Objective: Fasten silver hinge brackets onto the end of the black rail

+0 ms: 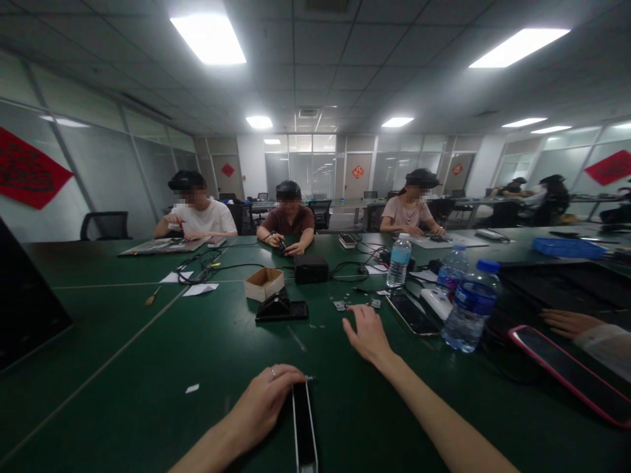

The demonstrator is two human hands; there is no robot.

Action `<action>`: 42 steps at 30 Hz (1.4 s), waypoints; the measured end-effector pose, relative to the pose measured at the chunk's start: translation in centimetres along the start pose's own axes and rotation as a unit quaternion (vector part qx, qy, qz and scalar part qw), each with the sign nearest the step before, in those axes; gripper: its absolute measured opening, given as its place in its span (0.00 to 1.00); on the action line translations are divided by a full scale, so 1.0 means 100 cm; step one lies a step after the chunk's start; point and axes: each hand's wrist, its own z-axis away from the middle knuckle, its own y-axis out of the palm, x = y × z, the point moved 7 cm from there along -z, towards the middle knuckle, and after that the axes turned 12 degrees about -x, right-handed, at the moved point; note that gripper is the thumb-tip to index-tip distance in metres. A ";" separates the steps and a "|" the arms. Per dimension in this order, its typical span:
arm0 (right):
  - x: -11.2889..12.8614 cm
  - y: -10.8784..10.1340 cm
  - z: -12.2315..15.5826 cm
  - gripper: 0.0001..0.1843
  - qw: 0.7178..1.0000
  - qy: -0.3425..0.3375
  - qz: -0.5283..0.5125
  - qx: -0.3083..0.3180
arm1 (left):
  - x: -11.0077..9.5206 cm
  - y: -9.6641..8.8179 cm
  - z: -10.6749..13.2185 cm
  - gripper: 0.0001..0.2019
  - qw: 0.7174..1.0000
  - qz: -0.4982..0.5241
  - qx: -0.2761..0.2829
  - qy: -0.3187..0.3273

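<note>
My left hand (263,401) lies near the table's front edge with its fingers curled round the top of a long black bar-shaped device (304,427). My right hand (367,335) reaches forward over the green table (148,368), fingers stretched out and apart, holding nothing. Its fingertips are just short of several small metal parts (355,302) scattered on the table. A black phone (411,314) lies right of that hand.
A black stand (280,307), a small cardboard box (265,283) and a black box (310,269) sit ahead. Water bottles (470,305) and a pink-edged phone (566,374) are on the right, beside another person's hand (566,322). Three people sit across the table.
</note>
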 end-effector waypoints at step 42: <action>-0.036 0.112 -0.076 0.37 0.979 -0.052 0.002 0.195 | -0.017 0.002 -0.003 0.20 0.998 -0.028 0.024 0.058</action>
